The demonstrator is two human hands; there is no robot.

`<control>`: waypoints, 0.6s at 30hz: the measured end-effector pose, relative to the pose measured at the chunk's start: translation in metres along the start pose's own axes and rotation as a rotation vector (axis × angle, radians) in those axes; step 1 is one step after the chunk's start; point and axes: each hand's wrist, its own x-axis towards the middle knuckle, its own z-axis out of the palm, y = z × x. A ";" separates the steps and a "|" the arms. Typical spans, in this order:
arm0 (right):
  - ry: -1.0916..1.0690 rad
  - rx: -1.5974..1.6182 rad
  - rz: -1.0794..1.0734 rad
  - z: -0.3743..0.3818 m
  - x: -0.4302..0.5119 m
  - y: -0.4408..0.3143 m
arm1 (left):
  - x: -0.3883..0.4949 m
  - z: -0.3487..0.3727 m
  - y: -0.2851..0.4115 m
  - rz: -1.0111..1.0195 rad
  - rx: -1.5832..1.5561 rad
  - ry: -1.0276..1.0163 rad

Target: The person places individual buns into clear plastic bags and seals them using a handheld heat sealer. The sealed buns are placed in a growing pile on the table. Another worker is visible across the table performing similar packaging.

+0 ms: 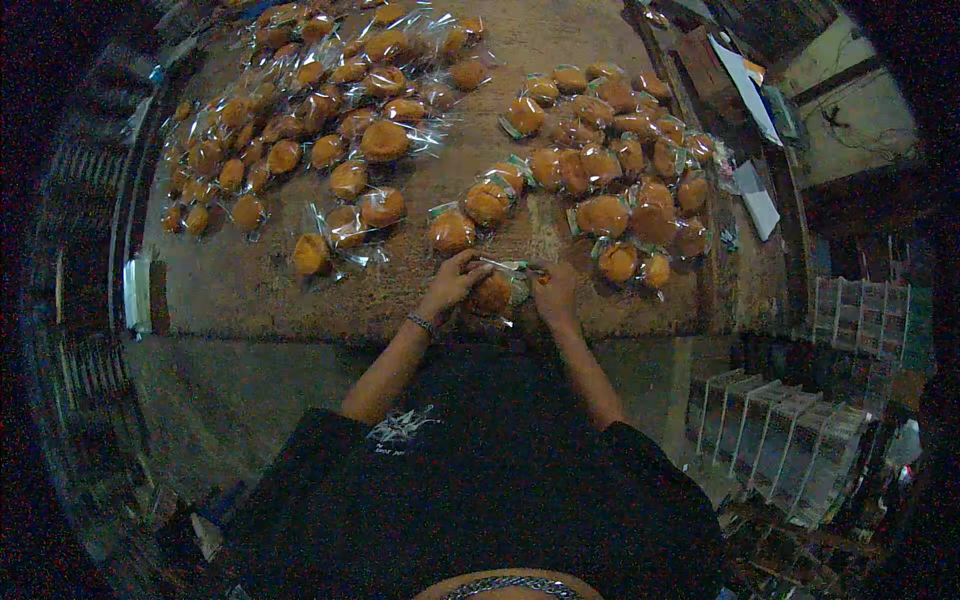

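Close to the table's front edge lies a round brown bun in a clear plastic bag point(491, 295), between my hands. My left hand point(450, 286), with a bracelet at the wrist, grips the bag's upper left part. On the other side my right hand point(556, 291) pinches the bag at its upper right corner. A strip of green and white point(517, 265) shows along the bag's top edge. Something small and orange is at my right fingertips, too blurred to name. Just beyond my left hand sits another bagged bun point(453, 231).
Many buns in loose, shiny clear bags point(285, 157) spread over the left of the wooden table point(247, 307). On the right is a group of bagged buns point(602, 216) with green-marked bags. White sheets point(756, 201) lie along the right edge. A wire rack point(772, 435) stands at lower right.
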 end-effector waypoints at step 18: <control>-0.316 0.969 0.554 0.014 0.039 -0.031 | 0.000 0.009 -0.004 0.234 0.322 0.390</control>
